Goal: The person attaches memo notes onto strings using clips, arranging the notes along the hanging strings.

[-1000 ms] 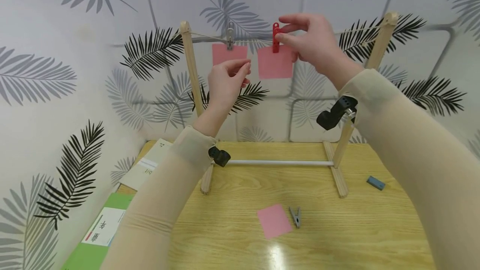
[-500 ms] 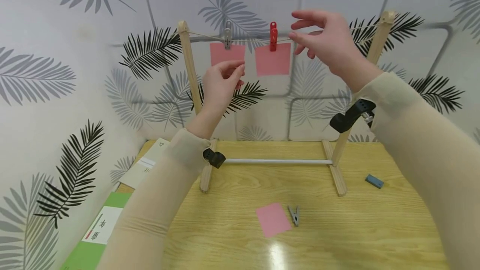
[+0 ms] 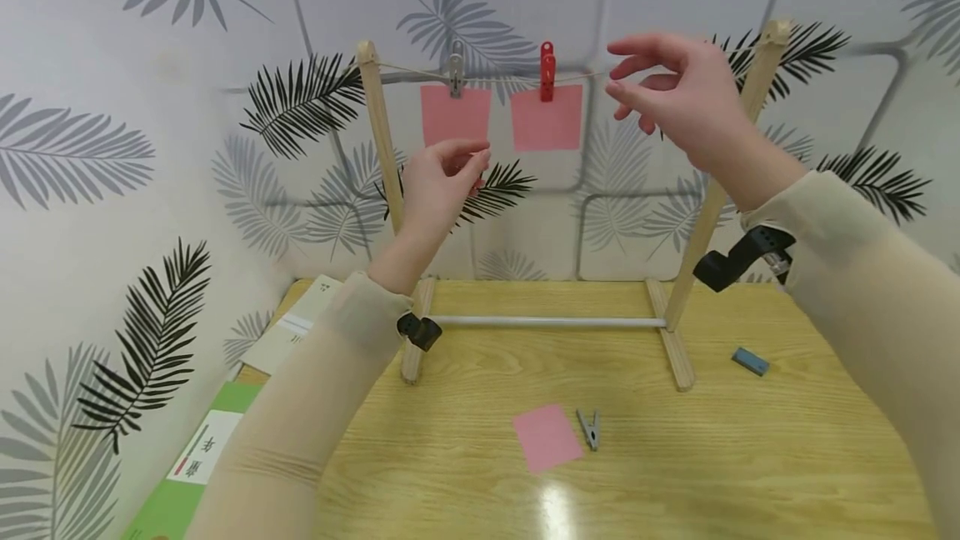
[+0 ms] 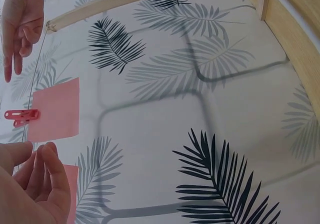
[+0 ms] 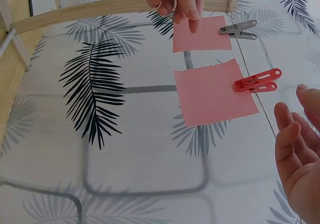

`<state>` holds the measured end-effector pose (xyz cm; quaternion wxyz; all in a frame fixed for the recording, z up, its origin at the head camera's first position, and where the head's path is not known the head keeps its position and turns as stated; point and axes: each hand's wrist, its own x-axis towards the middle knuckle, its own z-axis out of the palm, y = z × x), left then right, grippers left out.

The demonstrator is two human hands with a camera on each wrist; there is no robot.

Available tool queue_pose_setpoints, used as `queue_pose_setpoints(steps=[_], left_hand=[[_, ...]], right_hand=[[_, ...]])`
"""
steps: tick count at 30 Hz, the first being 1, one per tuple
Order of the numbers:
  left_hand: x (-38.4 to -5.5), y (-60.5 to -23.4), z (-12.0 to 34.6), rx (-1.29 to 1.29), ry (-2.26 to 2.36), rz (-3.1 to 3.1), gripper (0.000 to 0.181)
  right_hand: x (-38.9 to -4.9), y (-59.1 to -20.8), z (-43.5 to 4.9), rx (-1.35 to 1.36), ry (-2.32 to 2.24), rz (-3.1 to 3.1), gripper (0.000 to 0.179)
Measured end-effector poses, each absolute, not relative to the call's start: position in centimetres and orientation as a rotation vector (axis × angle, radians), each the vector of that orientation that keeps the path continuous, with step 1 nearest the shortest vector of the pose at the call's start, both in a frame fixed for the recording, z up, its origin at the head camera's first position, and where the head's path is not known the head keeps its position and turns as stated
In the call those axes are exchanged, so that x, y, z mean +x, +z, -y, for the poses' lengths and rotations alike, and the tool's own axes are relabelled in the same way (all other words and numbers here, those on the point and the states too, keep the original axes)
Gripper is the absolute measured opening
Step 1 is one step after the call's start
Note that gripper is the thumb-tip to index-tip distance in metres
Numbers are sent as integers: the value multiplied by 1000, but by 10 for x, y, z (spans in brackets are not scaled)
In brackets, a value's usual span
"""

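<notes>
Two pink paper squares hang from a string stretched across a wooden stand. A grey clothespin (image 3: 456, 72) clips the left paper (image 3: 442, 111), and a red clothespin (image 3: 547, 73) clips the right paper (image 3: 546, 119). My right hand (image 3: 678, 90) is off to the right of the red clothespin, fingers loosely bent, holding nothing. Just below the left paper is my left hand (image 3: 442, 182), its fingers relaxed and nothing seen between them; it covers part of that paper's lower edge. On the table lie a third pink paper (image 3: 547, 438) and a second grey clothespin (image 3: 590, 429).
The stand has wooden posts (image 3: 381, 123) and a white crossbar (image 3: 547, 322) near the table (image 3: 465, 473). A blue-grey block (image 3: 750, 361) lies at the right. A green book (image 3: 176, 498) and a pale notebook (image 3: 288, 327) lie at the left.
My right hand has let go of the red clothespin and moved right, away from it. My left hand has sunk slightly and drifted left. Both papers stay hanging.
</notes>
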<state>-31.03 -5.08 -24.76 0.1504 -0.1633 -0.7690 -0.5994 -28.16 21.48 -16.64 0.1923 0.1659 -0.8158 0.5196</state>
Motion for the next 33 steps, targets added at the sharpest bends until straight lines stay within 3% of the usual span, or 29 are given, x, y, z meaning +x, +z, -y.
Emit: queue_pose_setpoints(steps=[33], left_hand=[[-286,-313,44,-533,-1544,2496,23]], right_hand=[[-257,-253,-241,377,1464,2473,46]])
